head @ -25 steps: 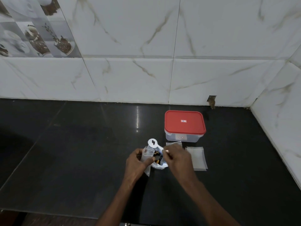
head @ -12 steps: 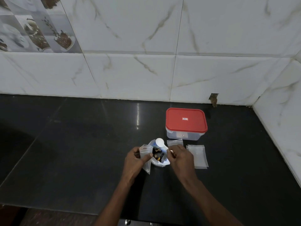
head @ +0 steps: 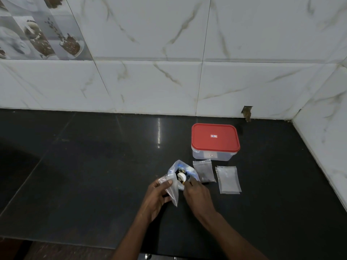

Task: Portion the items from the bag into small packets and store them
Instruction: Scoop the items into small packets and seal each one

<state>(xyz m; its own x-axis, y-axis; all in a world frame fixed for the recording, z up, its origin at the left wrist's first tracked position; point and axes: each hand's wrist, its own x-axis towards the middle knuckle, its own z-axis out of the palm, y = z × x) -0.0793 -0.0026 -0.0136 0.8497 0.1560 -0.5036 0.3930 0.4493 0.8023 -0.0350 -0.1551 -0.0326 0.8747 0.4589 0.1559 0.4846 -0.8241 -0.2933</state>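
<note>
Centrally on the dark bench (head: 90,166), toward its near side, the left hand (head: 156,197) grips a small clear packet (head: 171,190), thumb on its upper front and fingers curled behind it, so the packet hangs with its lower corner pointing at the near edge. Just right of it, touching the packet's top, stands the open bag (head: 185,168), crumpled clear plastic with blue print; its mouth faces up and shows a white round item (head: 181,177) among darker pieces too small to tell. The right hand (head: 198,195) reaches in from the near right with its fingers curled at the bag's near rim; whether they pinch an item or the plastic cannot be told. Right of the bag lies a second packet (head: 204,170) flat on the bench with dark bits at its near end, and further right, apart from it, a small stack of empty packets (head: 228,180). Beyond these, a clear container (head: 211,156) with its red lid (head: 215,136) on sits near the far tiled wall (head: 169,81). The side wall (head: 330,132) bounds the bench on the right, leaving a strip of bare surface beside the stack, while the whole left half of the bench lies open up to its near edge.
</note>
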